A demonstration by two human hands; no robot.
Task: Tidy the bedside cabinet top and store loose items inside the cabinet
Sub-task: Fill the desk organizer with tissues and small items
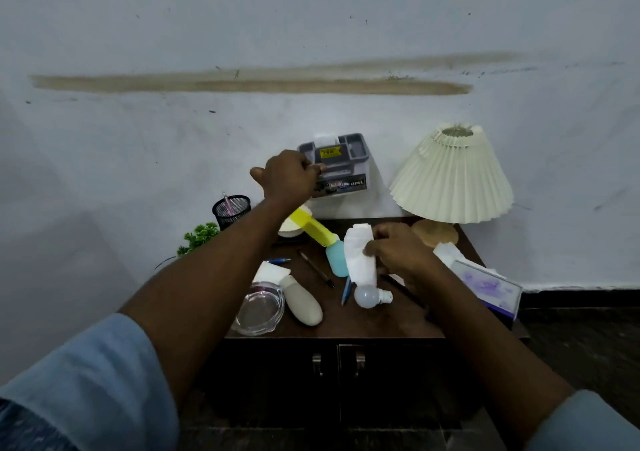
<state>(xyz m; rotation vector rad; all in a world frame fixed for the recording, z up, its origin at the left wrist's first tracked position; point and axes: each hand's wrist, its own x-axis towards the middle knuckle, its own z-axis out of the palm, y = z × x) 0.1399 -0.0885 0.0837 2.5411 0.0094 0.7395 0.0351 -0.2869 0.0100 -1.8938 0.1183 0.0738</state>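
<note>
A dark wooden bedside cabinet (349, 329) stands against the wall with its two doors (381, 374) closed. My left hand (285, 177) is raised above the back of the top and grips a grey plastic organiser box (341, 163), held in the air. My right hand (398, 253) holds a folded white tissue (358, 256) over the middle of the top. Loose on the top lie a yellow comb (313, 225), a light blue bottle (336, 260), a beige bottle (301, 300), a white bulb (369, 296), pens (317, 268) and a glass ashtray (259, 310).
A cream pleated lamp (453, 177) stands at the back right, a purple tissue box (485, 284) at the right edge. A black mesh pen holder (231, 210) and a small green plant (199, 237) sit at the back left, a white bowl (291, 229) under the comb.
</note>
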